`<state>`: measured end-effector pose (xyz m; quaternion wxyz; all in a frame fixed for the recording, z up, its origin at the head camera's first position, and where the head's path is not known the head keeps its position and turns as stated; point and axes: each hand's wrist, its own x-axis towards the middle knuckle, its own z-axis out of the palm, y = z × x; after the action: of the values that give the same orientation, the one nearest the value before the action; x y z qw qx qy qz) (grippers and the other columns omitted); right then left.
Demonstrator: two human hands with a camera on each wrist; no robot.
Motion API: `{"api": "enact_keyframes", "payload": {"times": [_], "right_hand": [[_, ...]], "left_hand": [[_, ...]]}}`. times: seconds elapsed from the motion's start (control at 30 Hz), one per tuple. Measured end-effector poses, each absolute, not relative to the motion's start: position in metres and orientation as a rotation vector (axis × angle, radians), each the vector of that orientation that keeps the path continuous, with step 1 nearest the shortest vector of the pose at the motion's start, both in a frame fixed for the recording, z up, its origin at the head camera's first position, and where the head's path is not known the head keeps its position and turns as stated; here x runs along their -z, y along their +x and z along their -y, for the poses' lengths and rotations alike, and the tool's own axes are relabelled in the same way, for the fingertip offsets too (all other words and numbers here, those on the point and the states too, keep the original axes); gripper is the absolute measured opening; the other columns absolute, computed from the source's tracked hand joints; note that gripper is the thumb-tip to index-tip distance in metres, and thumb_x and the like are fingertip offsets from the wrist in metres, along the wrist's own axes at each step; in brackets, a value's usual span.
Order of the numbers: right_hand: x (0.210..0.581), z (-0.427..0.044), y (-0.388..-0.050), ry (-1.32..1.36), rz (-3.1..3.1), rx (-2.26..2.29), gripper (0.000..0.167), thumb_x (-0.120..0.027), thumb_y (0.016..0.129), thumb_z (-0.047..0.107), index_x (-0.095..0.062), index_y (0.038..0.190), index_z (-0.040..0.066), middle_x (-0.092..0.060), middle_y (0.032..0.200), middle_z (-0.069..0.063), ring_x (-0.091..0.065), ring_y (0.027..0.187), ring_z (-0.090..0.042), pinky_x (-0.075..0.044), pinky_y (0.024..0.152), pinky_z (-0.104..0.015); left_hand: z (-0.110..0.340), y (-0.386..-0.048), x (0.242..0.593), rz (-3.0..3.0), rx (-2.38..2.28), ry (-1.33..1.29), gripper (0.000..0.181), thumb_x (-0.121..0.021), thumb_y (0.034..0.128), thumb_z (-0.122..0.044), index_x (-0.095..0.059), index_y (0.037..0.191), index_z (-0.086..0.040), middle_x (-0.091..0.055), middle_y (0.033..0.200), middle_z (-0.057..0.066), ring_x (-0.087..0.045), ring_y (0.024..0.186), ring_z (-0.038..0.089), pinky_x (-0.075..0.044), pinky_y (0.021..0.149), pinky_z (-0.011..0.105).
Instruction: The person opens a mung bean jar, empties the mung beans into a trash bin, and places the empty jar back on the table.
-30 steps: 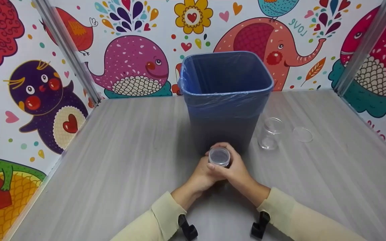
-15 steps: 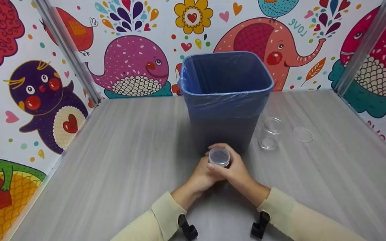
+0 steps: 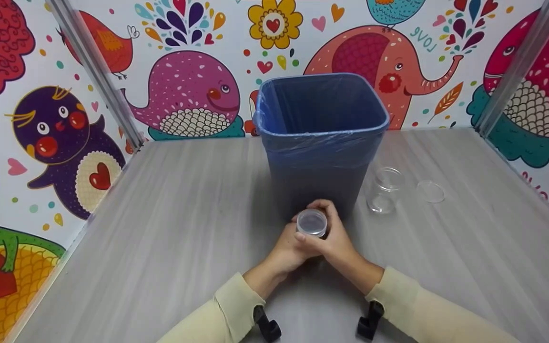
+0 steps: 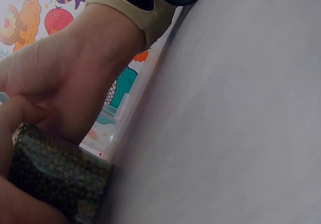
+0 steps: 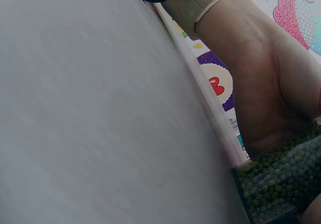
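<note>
I have both hands on one jar [image 3: 311, 222], right in front of the person. The right hand [image 3: 337, 240] curls round its upper part, thumb on the near side and fingers reaching over the far side, so the jar's round clear top shows between them. The left hand [image 3: 289, 247] grips the same jar lower down, partly tucked under the right one. I can't tell from here whether a lid sits on it.

My right wrist view shows small green beans [image 5: 278, 184] packed inside, against the clear wall by the right palm. The jar's base is at the table [image 3: 184, 224] or just above it; I can't say which.

Straight beyond the hands stands a bin [image 3: 320, 181], upright, with a clear liner [image 3: 320, 148] folded over its rim. Farther out and to the right of the right hand I have a second jar [image 3: 381, 202], clear and upright, near the bin's side. A clear disc [image 3: 431, 192] lies flat on the table past that jar, farther right from the right hand, apart from it. Behind the bin, well beyond both hands, is a wall [image 3: 267, 107] printed with cartoon animals.
</note>
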<state>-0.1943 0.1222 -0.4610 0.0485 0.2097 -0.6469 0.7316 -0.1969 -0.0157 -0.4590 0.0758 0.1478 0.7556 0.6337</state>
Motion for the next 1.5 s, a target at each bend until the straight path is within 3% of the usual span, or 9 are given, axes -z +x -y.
{"api": "enact_keyframes", "payload": {"times": [0.53, 0.87, 1.2, 1.5], "right_hand": [[0.4614, -0.1232, -0.1945, 0.647, 1.986, -2.217, 0.058, -0.084, 0.084, 0.003, -0.047, 0.127, -0.005, -0.072, 0.118, -0.018, -0.068, 0.115, -0.023, -0.047, 0.105, -0.027], [0.462, -0.1248, -0.1955, 0.692, 2.03, -2.14, 0.051, -0.085, 0.085, 0.007, -0.06, 0.128, -0.005, -0.072, 0.118, -0.019, -0.069, 0.115, -0.022, -0.047, 0.105, -0.027], [0.4612, -0.125, -0.1958, 0.678, 2.056, -2.105, 0.048, -0.085, 0.085, 0.006, -0.064, 0.128, -0.003, -0.073, 0.118, -0.018, -0.068, 0.115, -0.023, -0.046, 0.106, -0.027], [0.4612, -0.1241, -0.1941, 0.655, 2.018, -2.163, 0.068, -0.085, 0.084, 0.003, -0.05, 0.142, -0.002, -0.073, 0.117, -0.018, -0.067, 0.115, -0.021, -0.046, 0.104, -0.025]], "left_hand": [[0.0155, -0.1964, 0.4597, -2.256, -1.915, 0.463, 0.061, -0.087, 0.078, -0.013, -0.066, 0.135, -0.003, -0.073, 0.119, 0.002, -0.063, 0.103, 0.012, -0.049, 0.096, 0.031], [0.0161, -0.1972, 0.4616, -2.206, -1.973, 0.509, 0.045, -0.085, 0.0752, -0.008, -0.073, 0.118, 0.0, -0.074, 0.105, 0.001, -0.063, 0.095, 0.009, -0.05, 0.092, 0.027], [0.0162, -0.1975, 0.4614, -2.238, -1.951, 0.53, 0.042, -0.084, 0.0754, -0.007, -0.073, 0.116, 0.0, -0.074, 0.104, 0.001, -0.063, 0.094, 0.009, -0.05, 0.091, 0.027], [0.0159, -0.1972, 0.4619, -2.244, -1.94, 0.509, 0.051, -0.085, 0.0766, -0.01, -0.071, 0.125, -0.001, -0.075, 0.113, 0.004, -0.064, 0.1, 0.01, -0.05, 0.095, 0.029]]}}
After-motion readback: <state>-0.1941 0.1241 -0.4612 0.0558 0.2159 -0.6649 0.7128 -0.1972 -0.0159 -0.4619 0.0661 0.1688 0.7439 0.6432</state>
